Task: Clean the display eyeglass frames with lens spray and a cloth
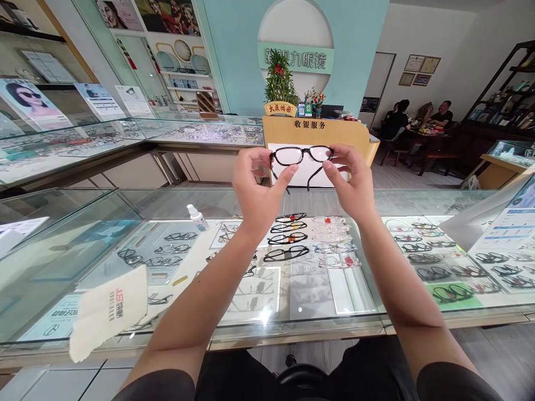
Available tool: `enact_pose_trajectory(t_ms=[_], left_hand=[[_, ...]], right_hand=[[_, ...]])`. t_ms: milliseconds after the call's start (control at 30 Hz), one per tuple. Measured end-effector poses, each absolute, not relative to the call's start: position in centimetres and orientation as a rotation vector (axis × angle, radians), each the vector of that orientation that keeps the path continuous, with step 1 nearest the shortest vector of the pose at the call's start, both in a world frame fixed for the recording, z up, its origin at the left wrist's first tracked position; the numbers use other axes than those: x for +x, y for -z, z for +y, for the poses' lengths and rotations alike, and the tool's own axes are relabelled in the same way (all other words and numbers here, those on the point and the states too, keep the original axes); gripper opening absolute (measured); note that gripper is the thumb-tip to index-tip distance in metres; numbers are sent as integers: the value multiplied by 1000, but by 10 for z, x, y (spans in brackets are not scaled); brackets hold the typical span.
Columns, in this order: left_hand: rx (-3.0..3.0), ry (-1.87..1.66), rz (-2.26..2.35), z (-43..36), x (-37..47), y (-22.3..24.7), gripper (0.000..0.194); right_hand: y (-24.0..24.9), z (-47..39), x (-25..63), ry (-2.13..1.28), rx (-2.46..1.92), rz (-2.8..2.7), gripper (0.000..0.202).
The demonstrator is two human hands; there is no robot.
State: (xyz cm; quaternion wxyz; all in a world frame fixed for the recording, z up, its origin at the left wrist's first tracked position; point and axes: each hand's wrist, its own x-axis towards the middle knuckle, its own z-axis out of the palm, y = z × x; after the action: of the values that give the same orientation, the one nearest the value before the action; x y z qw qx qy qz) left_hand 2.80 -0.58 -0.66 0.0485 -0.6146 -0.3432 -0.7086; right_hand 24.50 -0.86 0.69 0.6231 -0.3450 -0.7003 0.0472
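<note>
A pair of black-framed eyeglasses is held up above the glass counter, its temples unfolded and hanging downward. My left hand grips the left end of the frame between thumb and fingers. At the other end, my right hand pinches the frame the same way, thumb near the lens. Below the hands, black eyeglasses lie in a column, with clear-framed ones beside them. A cream cleaning cloth lies on the glass at the lower left, and a white spray bottle stands farther back.
The glass display counter spans the front, with many eyeglasses inside. A printed card stands at the right. Across the aisle is a wooden cashier desk with a plant. Several people sit around a table at the back right.
</note>
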Motion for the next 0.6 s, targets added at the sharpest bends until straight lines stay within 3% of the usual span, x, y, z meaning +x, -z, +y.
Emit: enact_pose_trajectory(t_ms=[300,600], left_hand=[[-1811,2217,-961,-3,29,5,56],[-1829,2265,-798,7,26,9,51]], right_hand=[[-3,-5,243,-90,-729,-1589,36],[1,-3,239,75,-647,-1564,38]])
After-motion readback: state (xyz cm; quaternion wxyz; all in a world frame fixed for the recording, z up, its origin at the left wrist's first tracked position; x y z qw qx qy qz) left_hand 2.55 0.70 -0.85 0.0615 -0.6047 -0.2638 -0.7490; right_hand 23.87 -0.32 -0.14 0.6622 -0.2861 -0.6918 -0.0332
